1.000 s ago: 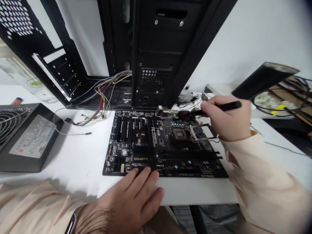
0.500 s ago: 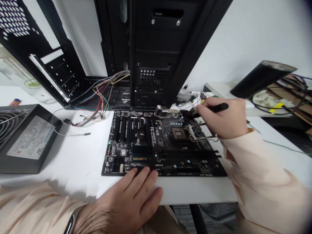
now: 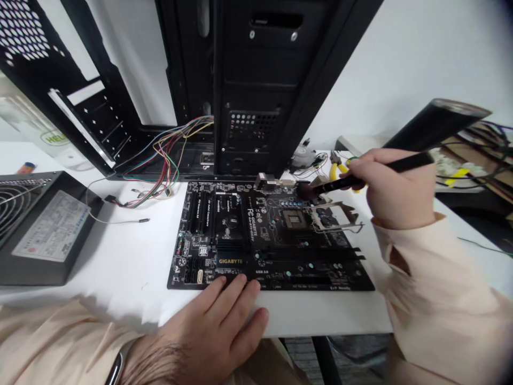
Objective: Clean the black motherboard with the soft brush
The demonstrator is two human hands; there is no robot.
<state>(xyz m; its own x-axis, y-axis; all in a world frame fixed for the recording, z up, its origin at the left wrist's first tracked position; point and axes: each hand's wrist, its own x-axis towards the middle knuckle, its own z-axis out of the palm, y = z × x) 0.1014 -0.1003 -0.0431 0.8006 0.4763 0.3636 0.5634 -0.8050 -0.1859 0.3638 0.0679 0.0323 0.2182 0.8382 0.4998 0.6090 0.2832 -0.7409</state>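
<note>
A black motherboard [image 3: 240, 224] lies flat on the white table, its CPU socket [image 3: 294, 219] uncovered and the metal socket frame [image 3: 334, 216] raised to the right. My left hand [image 3: 216, 326] rests with fingers stretched out, the fingertips on the board's near edge. In my right hand [image 3: 395, 187] is a black-handled brush [image 3: 336, 185], gripped by the handle and slanting down to the left. Its dark bristles are at the board's far side, beside the rear ports [image 3: 266, 182], and appear to touch parts there.
A black computer case [image 3: 256, 80] stands open behind the board, with coloured wires [image 3: 172, 144] hanging out. To the left is a power supply [image 3: 48, 230]. Yellow-handled pliers [image 3: 334, 168] and a CPU cooler [image 3: 303, 156] lie behind at right, near a black cylinder [image 3: 433, 125] and cables.
My right hand has moved to the right and slightly up with the brush, whose handle now lies further right. The socket frame and pliers show more. My left hand stays in place.
</note>
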